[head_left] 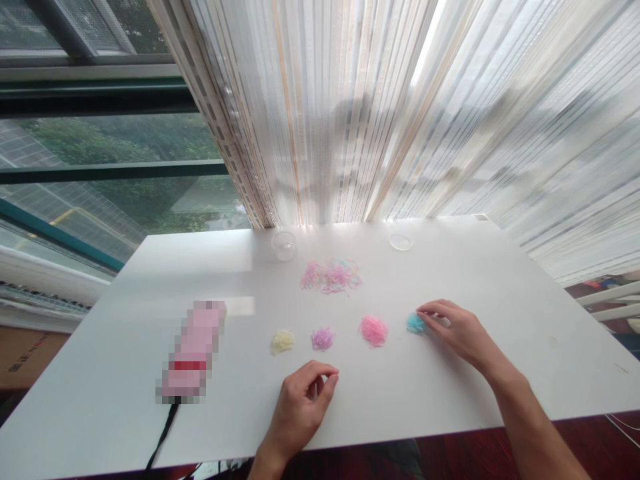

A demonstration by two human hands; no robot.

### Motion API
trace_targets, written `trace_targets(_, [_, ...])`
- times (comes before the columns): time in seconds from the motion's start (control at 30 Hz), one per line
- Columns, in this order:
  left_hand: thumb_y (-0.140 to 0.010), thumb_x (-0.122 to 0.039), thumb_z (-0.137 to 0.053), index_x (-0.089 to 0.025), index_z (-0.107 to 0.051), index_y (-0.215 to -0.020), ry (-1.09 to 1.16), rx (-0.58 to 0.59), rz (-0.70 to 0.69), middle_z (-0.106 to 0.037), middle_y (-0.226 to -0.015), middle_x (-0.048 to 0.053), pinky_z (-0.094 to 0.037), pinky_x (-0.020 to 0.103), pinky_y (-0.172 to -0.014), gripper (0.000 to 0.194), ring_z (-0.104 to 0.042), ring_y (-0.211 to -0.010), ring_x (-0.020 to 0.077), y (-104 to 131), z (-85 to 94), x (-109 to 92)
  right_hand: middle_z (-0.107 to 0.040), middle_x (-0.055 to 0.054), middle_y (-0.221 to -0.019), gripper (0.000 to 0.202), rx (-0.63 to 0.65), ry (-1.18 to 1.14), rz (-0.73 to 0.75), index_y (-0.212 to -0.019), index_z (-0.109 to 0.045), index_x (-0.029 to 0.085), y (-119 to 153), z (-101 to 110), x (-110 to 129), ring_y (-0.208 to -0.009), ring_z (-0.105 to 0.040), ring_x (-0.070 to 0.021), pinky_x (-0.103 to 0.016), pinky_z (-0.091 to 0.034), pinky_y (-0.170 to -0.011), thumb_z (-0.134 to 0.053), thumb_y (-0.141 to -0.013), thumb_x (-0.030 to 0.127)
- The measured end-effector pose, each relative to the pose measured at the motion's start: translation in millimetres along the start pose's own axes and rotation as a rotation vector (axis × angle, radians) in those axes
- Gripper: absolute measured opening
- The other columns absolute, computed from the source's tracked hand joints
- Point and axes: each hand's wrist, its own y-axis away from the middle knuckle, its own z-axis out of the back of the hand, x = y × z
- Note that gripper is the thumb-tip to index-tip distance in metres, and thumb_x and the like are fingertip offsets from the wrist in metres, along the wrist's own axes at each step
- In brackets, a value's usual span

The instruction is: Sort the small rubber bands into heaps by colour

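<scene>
My right hand (pixel 453 330) reaches to a small blue pile (pixel 415 323) of what look like thin rubber bands. Its thumb and fingers are pinched at the pile's right edge; whatever is between them is too small to see. Nearer the front edge, my left hand (pixel 304 400) is held in a pinch just below a purple pile (pixel 323 339), apart from it. I cannot make out anything in its fingertips. A pink pile (pixel 373 331) lies between the purple and blue ones, and a pale yellow pile (pixel 283 342) sits at the left. Behind them spreads a larger mixed-colour heap (pixel 331 275).
A clear round container (pixel 284 246) and a clear lid-like disc (pixel 401 241) stand at the back of the white table (pixel 450 267). At left lies a blurred-out pink object (pixel 193 350) with a black strap (pixel 164 433). Striped curtains (pixel 320 120) hang along the far edge.
</scene>
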Motion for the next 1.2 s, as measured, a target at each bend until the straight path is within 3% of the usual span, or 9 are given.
trace_targets(0.27, [-0.1,-0.026,-0.063,-0.02,-0.076,-0.092,-0.009,0.01,0.004,-0.076,-0.077,0.002,-0.052,0.021,-0.059,0.016,-0.063,-0.059,0.0125,0,-0.4,0,-0.079,-0.008,-0.109,0.029,0.047,0.073,0.007,-0.103,-0.077,0.028,-8,7,-5,-0.094,-0.075,-0.0274,-0.043,-0.061,-0.088,-0.049,-0.099,0.036])
trace_targets(0.5, [-0.1,-0.026,-0.063,-0.02,-0.076,-0.091,-0.006,0.009,-0.005,-0.075,-0.078,0.001,-0.052,0.02,-0.058,0.016,-0.063,-0.059,0.0121,0,-0.2,-1,-0.075,-0.008,-0.125,0.035,0.05,0.08,0.058,-0.12,-0.073,0.029,-13,-4,2,-0.116,-0.07,-0.029,-0.046,-0.06,-0.098,-0.044,-0.101,0.023])
trace_targets(0.77, [-0.1,-0.026,-0.063,-0.02,-0.076,-0.092,-0.014,0.011,-0.002,-0.075,-0.077,0.001,-0.051,0.021,-0.057,0.017,-0.062,-0.058,0.0123,1,-0.6,2,-0.075,-0.009,-0.111,0.029,0.062,0.123,0.136,-0.11,-0.075,0.027,-9,-7,-1,-0.105,-0.072,-0.0285,-0.045,-0.061,-0.092,-0.047,-0.104,0.028])
trace_targets(1.03, [-0.101,-0.028,-0.062,-0.02,-0.076,-0.09,-0.022,0.015,0.004,-0.075,-0.075,0.002,-0.053,0.022,-0.057,0.019,-0.062,-0.058,0.013,0,-0.8,1,-0.076,-0.008,-0.106,0.026,0.056,0.111,0.074,-0.106,-0.075,0.029,-5,-2,-4,-0.097,-0.074,-0.0275,-0.042,-0.062,-0.084,-0.05,-0.102,0.031])
trace_targets(1.2, [-0.101,-0.027,-0.063,-0.02,-0.076,-0.09,-0.013,0.011,-0.009,-0.074,-0.074,0.001,-0.052,0.02,-0.057,0.018,-0.062,-0.058,0.0123,0,-0.6,0,-0.074,-0.006,-0.099,0.025,0.081,0.115,0.028,-0.092,-0.073,0.029,-10,4,-3,-0.085,-0.072,-0.0257,-0.04,-0.06,-0.077,-0.052,-0.1,0.04])
